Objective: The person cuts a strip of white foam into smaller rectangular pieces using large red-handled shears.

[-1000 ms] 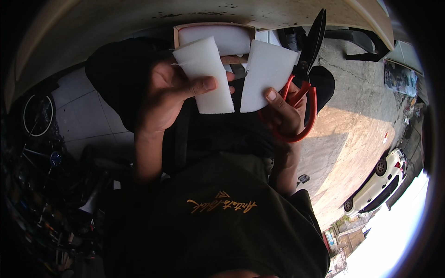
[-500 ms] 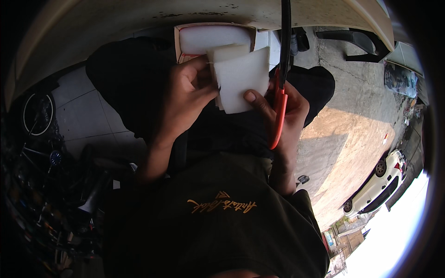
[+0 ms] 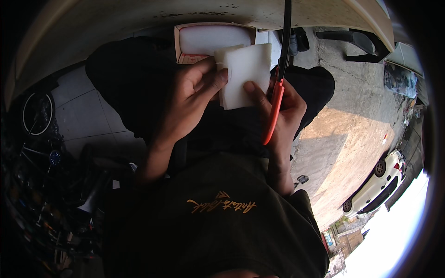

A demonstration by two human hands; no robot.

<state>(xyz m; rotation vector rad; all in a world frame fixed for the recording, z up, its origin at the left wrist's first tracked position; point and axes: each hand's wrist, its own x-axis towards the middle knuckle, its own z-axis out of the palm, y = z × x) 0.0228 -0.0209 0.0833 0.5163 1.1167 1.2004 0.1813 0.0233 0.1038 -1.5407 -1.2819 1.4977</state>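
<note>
Over my lap I hold a small stack of square white foam sheets (image 3: 249, 69), upright and slightly fanned apart. My left hand (image 3: 192, 95) pinches the stack's left edge, thumb lying on the near face and fingers behind. My right hand (image 3: 288, 111) grips the right edge with its thumb pressed on the front sheet. The same hand also carries scissors with red handles (image 3: 276, 109), their dark blades pointing up and away. Fingers behind the sheets are hidden.
Just beyond my hands a cardboard box (image 3: 176, 44) holds a white padded piece (image 3: 214, 38) and something red and white. A pale curved panel (image 3: 139, 21) spans the far side. Left are floor tiles (image 3: 88, 113); right, concrete ground with a parked white car (image 3: 378, 187).
My left thumb has come forward onto the sheets' face. The stack has shifted slightly up and right, and the scissors have tilted a little with my right hand.
</note>
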